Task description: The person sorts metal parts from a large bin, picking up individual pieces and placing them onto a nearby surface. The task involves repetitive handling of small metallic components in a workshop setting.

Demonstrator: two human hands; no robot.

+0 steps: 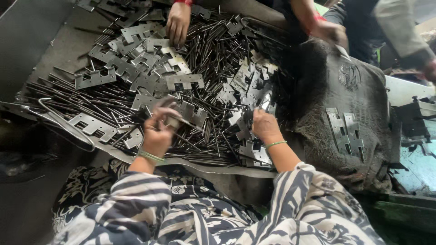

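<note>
While left hand (158, 129) grips a flat hinge plate (175, 119), long axis sideways, right hand (264, 124) pinches another (261, 100)

1. Small metalworking shop, hand-assembly station.
2. Centre to 10 o'clock: a heap of stamped hinge leaves (136, 68) mixed with thin steel pins (213, 59), loose on a grimy metal tray (54, 50).
3. 3 o'clock: a finished hinge pair (346, 129) lies on worn, oil-dark sacking (363, 90).
4. 12 to 1 o'clock: other workers' hands (178, 22) reach into the same heap.
5. Far 3 o'clock: dark machine parts (415, 120) beside chipped teal paintwork (420, 168).
</note>
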